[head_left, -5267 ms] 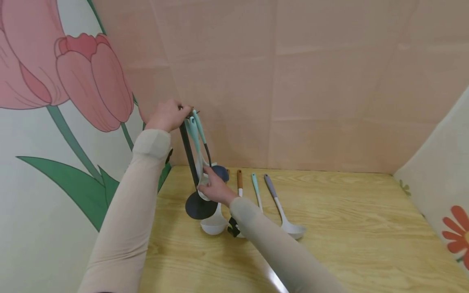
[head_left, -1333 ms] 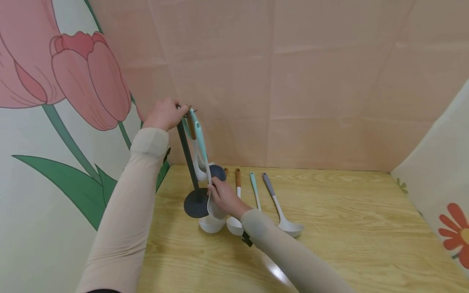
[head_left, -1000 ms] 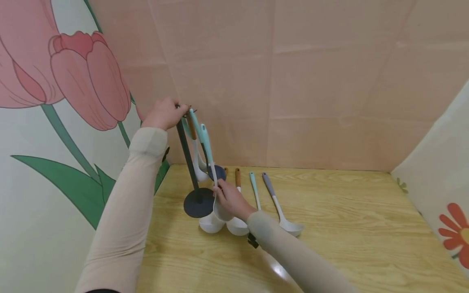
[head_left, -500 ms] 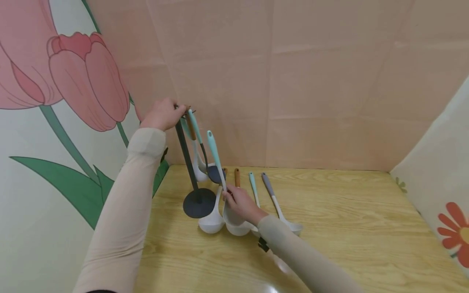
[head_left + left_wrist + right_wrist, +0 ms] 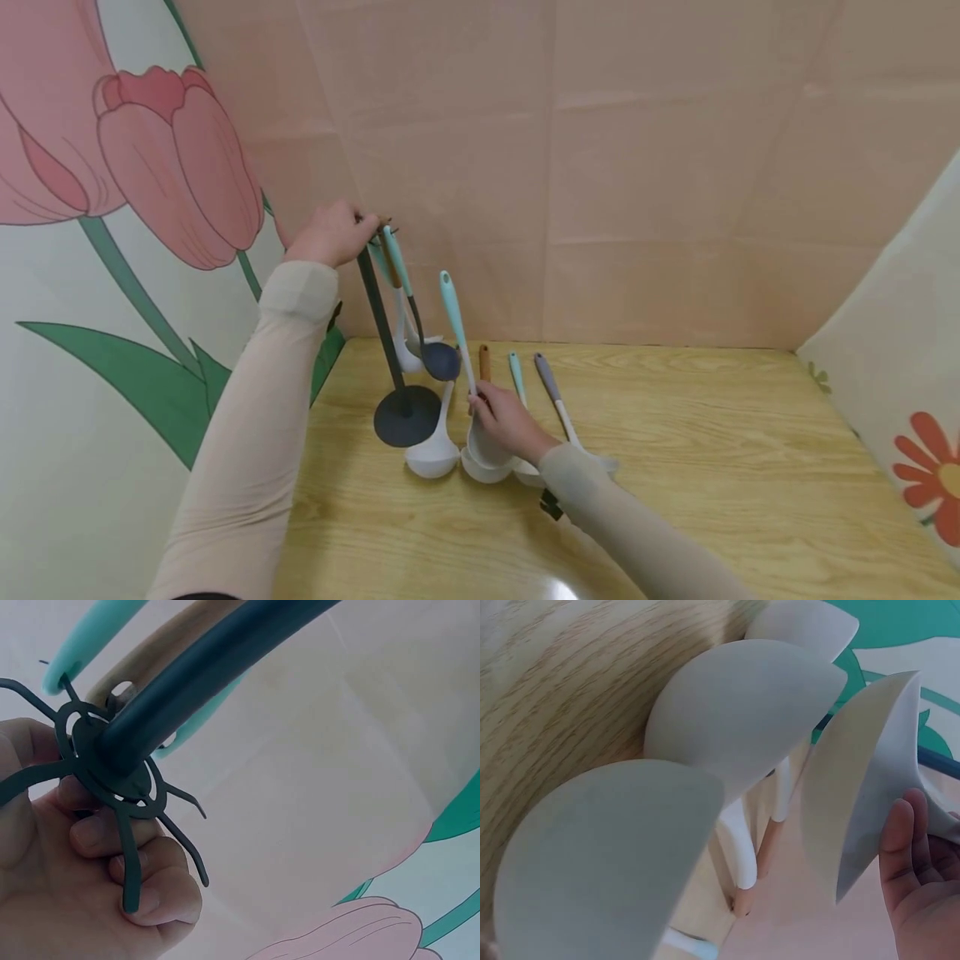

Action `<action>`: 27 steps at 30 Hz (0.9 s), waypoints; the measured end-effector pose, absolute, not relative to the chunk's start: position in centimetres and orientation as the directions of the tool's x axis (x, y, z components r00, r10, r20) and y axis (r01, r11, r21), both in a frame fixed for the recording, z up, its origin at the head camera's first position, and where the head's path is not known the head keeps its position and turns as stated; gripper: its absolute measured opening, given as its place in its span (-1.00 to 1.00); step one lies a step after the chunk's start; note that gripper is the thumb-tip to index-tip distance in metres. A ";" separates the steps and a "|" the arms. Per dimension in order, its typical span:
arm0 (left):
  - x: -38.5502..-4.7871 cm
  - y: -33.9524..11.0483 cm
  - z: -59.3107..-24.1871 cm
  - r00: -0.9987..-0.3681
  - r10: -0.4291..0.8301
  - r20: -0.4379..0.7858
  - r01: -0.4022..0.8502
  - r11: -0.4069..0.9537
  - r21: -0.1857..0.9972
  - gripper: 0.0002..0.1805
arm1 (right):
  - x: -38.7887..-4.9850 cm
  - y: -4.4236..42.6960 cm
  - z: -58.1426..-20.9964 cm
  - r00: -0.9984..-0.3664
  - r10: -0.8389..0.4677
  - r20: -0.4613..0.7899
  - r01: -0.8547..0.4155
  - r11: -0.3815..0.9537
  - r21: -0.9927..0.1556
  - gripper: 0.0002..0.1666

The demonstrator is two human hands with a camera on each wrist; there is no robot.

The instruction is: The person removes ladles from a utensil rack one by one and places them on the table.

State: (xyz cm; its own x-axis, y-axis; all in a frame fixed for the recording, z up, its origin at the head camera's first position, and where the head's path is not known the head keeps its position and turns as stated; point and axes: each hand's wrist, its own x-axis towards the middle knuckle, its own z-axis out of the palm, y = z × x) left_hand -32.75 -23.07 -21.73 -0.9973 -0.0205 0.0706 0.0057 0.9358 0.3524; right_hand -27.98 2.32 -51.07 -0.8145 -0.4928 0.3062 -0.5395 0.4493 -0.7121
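Observation:
My left hand (image 5: pixel 330 235) grips the top of a black stand (image 5: pixel 384 321), fingers curled under its hooked ring (image 5: pixel 120 806) in the left wrist view. Several utensils hang from the hooks, among them a dark ladle (image 5: pixel 440 361) with a mint handle. To the right of the stand, my right hand (image 5: pixel 512 421) pinches a white ladle (image 5: pixel 452 308) near its bowl, its mint handle pointing up. In the right wrist view that ladle's bowl (image 5: pixel 855 780) is beside the fingers (image 5: pixel 900 840), apart from the hooks.
Several white ladles lie on the wooden table (image 5: pixel 712 442): one (image 5: pixel 432 458) by the stand's round base, one (image 5: pixel 484 468) below my right hand, and a purple-handled one (image 5: pixel 549 377) partly behind my right sleeve. Printed cloth walls stand behind and at both sides.
The mint-handled ladle has come off the stand and moved right and slightly down with my right hand. My left hand has stayed at the stand's top.

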 end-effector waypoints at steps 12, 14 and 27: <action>-32.8 -23.3 -21.9 -0.994 -0.014 0.106 0.026 0.933 0.358 -0.54 | -27.7 3.0 -51.7 -0.838 -0.464 0.288 -0.510 0.476 -0.717 -0.83; -32.8 -23.4 -22.0 -0.994 -0.012 0.109 0.029 0.931 0.365 -0.54 | -27.6 3.1 -51.7 -0.845 -0.459 0.272 -0.494 0.479 -0.726 -0.83; -32.3 -23.8 -22.1 -0.993 -0.012 0.121 0.032 0.934 0.356 -0.57 | -27.2 4.1 -51.9 -0.853 -0.426 0.301 -0.501 0.507 -0.702 -0.83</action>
State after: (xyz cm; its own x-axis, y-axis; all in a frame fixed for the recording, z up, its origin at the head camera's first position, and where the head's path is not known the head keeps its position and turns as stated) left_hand -32.34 -23.82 -22.06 -0.9926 -0.0121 0.1212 0.0321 0.9341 0.3556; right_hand -27.22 4.15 -51.92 -0.8531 -0.4264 0.3006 -0.5005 0.5066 -0.7021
